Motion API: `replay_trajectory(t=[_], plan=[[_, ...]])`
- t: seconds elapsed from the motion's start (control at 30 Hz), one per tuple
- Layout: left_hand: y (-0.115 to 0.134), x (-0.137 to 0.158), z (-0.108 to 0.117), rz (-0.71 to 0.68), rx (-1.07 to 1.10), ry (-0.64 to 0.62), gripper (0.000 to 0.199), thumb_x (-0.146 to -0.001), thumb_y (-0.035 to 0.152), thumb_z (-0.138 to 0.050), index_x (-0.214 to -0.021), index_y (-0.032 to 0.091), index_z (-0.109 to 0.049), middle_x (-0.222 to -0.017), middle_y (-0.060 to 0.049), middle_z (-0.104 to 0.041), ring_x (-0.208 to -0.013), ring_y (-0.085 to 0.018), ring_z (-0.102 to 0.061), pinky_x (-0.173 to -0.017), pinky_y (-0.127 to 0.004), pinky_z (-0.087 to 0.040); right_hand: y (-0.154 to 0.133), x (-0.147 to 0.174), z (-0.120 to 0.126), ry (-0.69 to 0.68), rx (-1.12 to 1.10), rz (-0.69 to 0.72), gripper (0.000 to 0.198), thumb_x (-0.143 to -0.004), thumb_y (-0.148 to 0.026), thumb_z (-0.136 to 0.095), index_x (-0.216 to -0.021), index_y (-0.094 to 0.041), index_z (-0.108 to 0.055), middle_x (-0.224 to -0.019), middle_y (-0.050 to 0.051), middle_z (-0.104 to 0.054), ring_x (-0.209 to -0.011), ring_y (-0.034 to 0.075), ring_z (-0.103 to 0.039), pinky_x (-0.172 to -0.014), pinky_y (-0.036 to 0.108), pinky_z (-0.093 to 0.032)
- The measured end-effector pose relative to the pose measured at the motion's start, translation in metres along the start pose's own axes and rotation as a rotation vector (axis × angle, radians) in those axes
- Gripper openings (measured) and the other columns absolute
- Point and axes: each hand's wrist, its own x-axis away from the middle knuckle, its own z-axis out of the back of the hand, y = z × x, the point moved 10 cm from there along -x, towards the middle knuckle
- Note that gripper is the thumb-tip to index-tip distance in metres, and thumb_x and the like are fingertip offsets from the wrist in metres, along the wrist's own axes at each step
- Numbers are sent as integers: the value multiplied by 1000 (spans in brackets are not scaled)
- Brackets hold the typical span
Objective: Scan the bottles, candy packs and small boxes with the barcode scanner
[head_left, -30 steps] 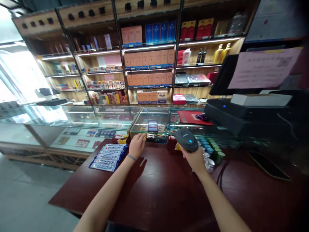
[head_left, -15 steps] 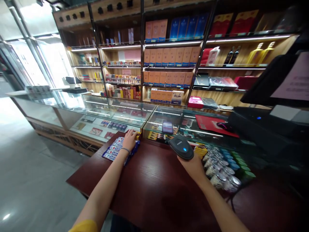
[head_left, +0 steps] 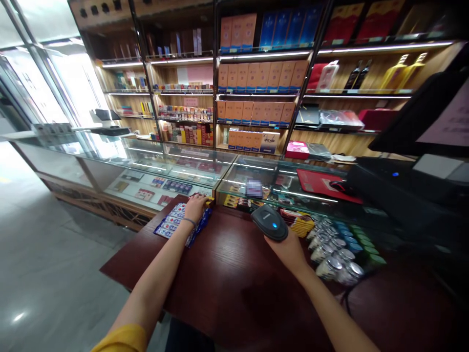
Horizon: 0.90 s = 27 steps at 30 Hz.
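My right hand [head_left: 291,252] is wrapped round a black barcode scanner [head_left: 271,222], which shows a small blue light and is held above the dark wooden counter. My left hand [head_left: 196,208] reaches to the counter's far left edge, with its fingers lying over the end of a row of blue-and-white snack packets [head_left: 170,225]. A yellow packet [head_left: 209,201] shows just beyond those fingertips. Under the hand, part of the row is hidden. Right of the scanner are a stack of yellow packets [head_left: 300,224] and several silver-lidded jars [head_left: 330,266].
Blue-topped [head_left: 348,237] and green-topped containers [head_left: 368,247] line the right side. Behind the wooden counter [head_left: 223,274] runs a glass display case [head_left: 183,164]. A red mat [head_left: 318,183] with a dark mouse lies on it. A dark monitor [head_left: 414,112] stands at right. Stocked shelves fill the back wall.
The scanner has shifted slightly left and tilted in my right hand. My left hand stays at the snack packets, its fingers now lower and closer together. The view has moved a little.
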Motion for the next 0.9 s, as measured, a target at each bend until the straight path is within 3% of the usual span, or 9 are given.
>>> replay_trajectory(t=[0.1,0.2,0.3,0.37,0.47,0.6,0.77,0.9], plan=[[10,11,18,86,260,174,39,-88,13,-55,-122,29,-67,-120,-7,-70,-113,-26,-62,-99,-37,-45,-9,1,4,8,12,20,46,-77,-34,-67,-120,-18,-66,-97,11,-78,-90,30,-75,-76,36,-58],[24,25,19,231,656,355,31,-89,20,-60,-118,27,-67,-113,-6,-71,-108,-24,-64,-98,-36,-47,-15,5,7,-6,26,24,41,-77,-34,-66,-116,-20,-66,-96,10,-78,-89,30,-75,-73,35,-57],[44,38,-15,439,1229,406,19,-84,25,-68,-103,22,-67,-104,-5,-71,-98,-20,-66,-93,-36,-51,-13,10,14,-19,42,15,36,-78,-35,-65,-111,-21,-66,-94,9,-78,-87,29,-75,-72,34,-57],[67,46,-47,565,1585,350,23,-84,25,-69,-106,23,-63,-109,-4,-70,-97,-17,-67,-91,-37,-54,-7,15,21,-26,59,6,35,-78,-35,-65,-110,-21,-66,-93,9,-77,-85,29,-74,-73,35,-56],[98,56,-78,699,1904,268,22,-87,18,-66,-107,23,-60,-111,-4,-69,-98,-16,-67,-93,-39,-54,3,20,32,-35,85,-22,36,-78,-36,-64,-110,-21,-64,-95,9,-77,-88,29,-74,-75,36,-56],[102,67,-90,809,2040,274,21,-92,10,-55,-108,24,-60,-110,-3,-70,-99,-15,-68,-100,-42,-51,9,20,37,-83,94,-90,33,-77,-37,-63,-107,-24,-60,-94,7,-77,-93,30,-73,-75,35,-54],[76,76,-88,846,2053,347,24,-95,8,-50,-107,26,-60,-113,-1,-70,-103,-15,-68,-106,-46,-47,9,25,12,-286,109,-200,38,-77,-37,-64,-113,-30,-53,-91,2,-76,-92,30,-73,-75,33,-52],[59,78,-97,848,2017,358,24,-94,9,-51,-108,26,-60,-116,-2,-69,-105,-15,-68,-108,-47,-46,9,32,-1,-351,124,-238,47,-76,-33,-64,-121,-31,-49,-93,0,-76,-91,29,-74,-73,32,-52]])
